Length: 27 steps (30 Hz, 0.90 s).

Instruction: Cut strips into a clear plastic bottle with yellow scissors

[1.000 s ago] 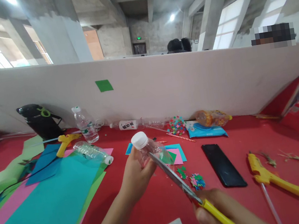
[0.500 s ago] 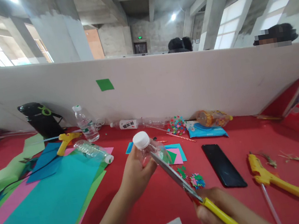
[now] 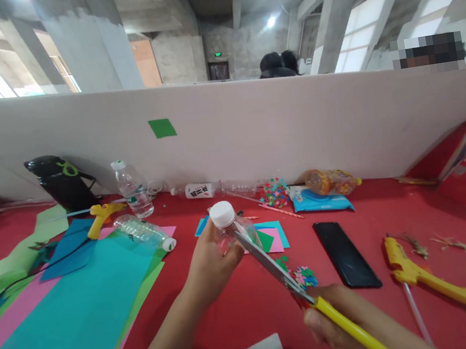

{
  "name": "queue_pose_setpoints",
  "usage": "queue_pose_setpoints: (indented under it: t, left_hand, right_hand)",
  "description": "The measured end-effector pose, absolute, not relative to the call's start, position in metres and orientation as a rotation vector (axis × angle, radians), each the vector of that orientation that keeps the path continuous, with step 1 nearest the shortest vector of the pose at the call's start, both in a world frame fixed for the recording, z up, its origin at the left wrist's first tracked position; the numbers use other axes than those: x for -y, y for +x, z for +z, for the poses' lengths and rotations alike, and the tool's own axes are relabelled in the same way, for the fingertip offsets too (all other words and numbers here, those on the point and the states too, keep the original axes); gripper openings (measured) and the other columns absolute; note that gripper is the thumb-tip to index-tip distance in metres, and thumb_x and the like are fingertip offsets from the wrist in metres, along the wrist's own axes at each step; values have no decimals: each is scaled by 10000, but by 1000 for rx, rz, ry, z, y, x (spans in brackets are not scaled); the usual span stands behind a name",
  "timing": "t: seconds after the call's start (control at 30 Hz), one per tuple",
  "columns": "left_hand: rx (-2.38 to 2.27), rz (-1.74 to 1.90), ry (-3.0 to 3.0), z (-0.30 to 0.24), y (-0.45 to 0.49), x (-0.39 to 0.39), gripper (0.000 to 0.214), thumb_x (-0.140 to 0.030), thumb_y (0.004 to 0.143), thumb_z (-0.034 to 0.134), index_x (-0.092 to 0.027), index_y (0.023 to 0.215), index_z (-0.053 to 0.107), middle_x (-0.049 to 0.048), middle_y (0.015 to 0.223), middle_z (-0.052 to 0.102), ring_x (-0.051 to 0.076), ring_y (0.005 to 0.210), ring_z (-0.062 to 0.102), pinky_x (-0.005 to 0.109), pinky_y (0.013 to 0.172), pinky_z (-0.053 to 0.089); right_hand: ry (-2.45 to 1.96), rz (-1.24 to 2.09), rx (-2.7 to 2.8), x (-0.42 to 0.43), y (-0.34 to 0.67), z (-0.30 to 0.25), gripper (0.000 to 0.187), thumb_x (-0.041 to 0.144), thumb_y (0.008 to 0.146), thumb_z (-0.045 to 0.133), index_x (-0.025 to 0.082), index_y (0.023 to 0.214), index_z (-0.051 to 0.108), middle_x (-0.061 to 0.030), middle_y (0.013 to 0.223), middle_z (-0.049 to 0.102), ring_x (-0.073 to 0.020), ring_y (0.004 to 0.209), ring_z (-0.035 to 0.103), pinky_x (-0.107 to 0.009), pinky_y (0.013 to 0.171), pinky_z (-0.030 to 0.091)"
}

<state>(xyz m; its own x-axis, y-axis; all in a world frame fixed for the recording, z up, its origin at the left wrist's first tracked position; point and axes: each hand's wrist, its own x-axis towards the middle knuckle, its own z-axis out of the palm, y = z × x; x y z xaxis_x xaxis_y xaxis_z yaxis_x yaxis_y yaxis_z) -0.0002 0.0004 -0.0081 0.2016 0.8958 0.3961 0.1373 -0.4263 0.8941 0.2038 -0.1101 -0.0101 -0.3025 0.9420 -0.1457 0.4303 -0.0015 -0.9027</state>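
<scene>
My left hand [image 3: 212, 268] is closed around a clear plastic bottle top [image 3: 243, 230] with a white cap, held above the red table. My right hand [image 3: 336, 319] grips a pair of scissors [image 3: 273, 267] with yellow handles. Their blades point up and to the left, and the tips meet the side of the bottle top. Whether the blades pass through the plastic I cannot tell. Behind the bottle top lie small coloured paper squares [image 3: 275, 238]. Star-shaped sequins [image 3: 304, 276] are heaped just beyond the scissors.
To the right lie a black phone [image 3: 346, 254] and a yellow glue gun [image 3: 427, 274]. Large coloured sheets [image 3: 83, 313] cover the left side, with another glue gun [image 3: 101, 217], a lying bottle [image 3: 143, 233] and a black flask [image 3: 61, 182]. A white partition [image 3: 253, 130] stands behind.
The view has shifted slightly. Both hands keep their holds, and the scissors stay against the bottle top at nearly the same angle.
</scene>
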Motion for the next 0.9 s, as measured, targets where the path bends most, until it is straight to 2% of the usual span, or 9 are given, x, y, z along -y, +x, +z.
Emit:
queue_pose_setpoints:
  t: [0.17,0.5,0.63,0.9]
  left_hand:
    - [-943,1284,1745,-5,0,0,233,-140,760,604,-209,979,566,58,988,688,223,944,647,389,896,459]
    - [-977,1273,1708,-6,0,1,251,-154,731,628,-200,970,565,74,969,678,235,923,633,414,895,452]
    - [-972,1283,1699,-6,0,0,252,-147,733,627,-203,971,563,67,967,682,238,937,639,414,899,450]
    - [-955,1254,1655,-7,2,0,256,-155,747,628,-207,986,553,65,987,681,235,960,631,400,916,437]
  right_hand:
    - [-1443,1263,1811,104,202,-31,579,769,806,462,238,633,310,68,540,291,-97,481,292,-237,434,228]
    - [-1367,1268,1828,103,201,-26,613,818,818,332,237,629,282,68,556,270,-94,490,262,-251,449,188]
    - [-1411,1189,1847,100,203,-39,626,829,792,376,239,602,292,71,544,257,-97,498,239,-255,456,185]
    - [-1400,1310,1767,100,199,-29,559,685,840,500,229,589,298,86,514,228,-82,470,251,-230,425,175]
